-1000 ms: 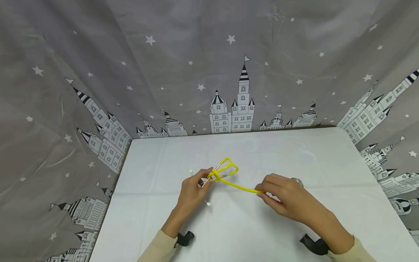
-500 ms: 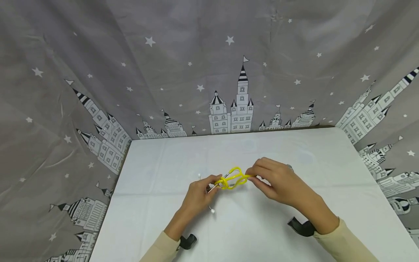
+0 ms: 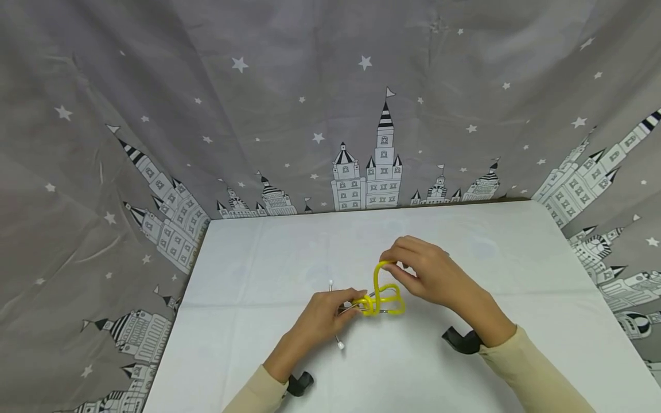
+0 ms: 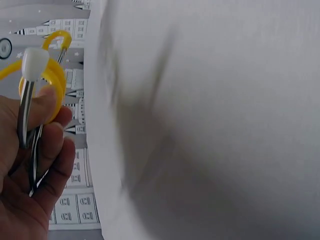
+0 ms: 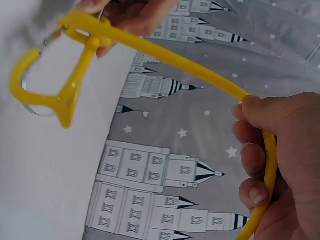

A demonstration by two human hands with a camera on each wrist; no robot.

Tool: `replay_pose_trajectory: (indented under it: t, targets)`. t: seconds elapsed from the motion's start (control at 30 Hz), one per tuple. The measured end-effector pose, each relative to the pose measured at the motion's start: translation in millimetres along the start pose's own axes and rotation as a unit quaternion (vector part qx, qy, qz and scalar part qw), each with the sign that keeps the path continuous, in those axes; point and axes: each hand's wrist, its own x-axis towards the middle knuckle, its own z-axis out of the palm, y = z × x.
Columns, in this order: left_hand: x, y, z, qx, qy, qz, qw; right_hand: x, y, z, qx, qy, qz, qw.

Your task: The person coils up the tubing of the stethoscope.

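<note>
Above the table, my left hand (image 3: 324, 314) grips the metal ear tubes of a stethoscope with yellow tubing (image 5: 175, 62). A white ear tip (image 3: 340, 345) sticks out below that hand and another beyond it. The tubing is wound around the metal tubes just past the left fingertips, and a yellow loop (image 5: 65, 102) stands out on the far side. My right hand (image 3: 424, 268) pinches the free length of tubing, which rises in a curve from the wrap. In the right wrist view the tubing runs through the curled right fingers (image 5: 255, 160). No chest piece shows.
A white table (image 3: 248, 258) lies under both hands. Behind and beside it hangs a grey curtain (image 3: 289, 80) printed with castles and stars. Black straps (image 3: 462, 341) stick out at both wrists.
The right hand has come left and up, closer to the left hand, bending the tubing upward from a straight pull. The left hand has moved right and slightly toward the person with the stethoscope.
</note>
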Motion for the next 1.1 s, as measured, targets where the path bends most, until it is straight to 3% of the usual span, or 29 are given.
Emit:
replay_pose_trajectory:
  t: [0.33,0.57,0.8,1.1]
  targets:
    - [-2.0,16.1,8.1,-0.029,-0.047,0.062,0.9966,-6,17,11,0.044,-0.013,0.037,0.998]
    - [-2.5,24.3,12.4,-0.057,-0.070,0.077,0.9929,-16,27,24,0.058,-0.021,0.054,0.997]
    - [-1.4,29.3,12.1,-0.066,-0.066,0.094,0.9911,-23,34,35,0.054,-0.048,0.104,0.992]
    - [2.8,39.1,13.3,-0.061,-0.035,0.117,0.9907,-28,38,44,0.052,-0.089,0.146,0.984]
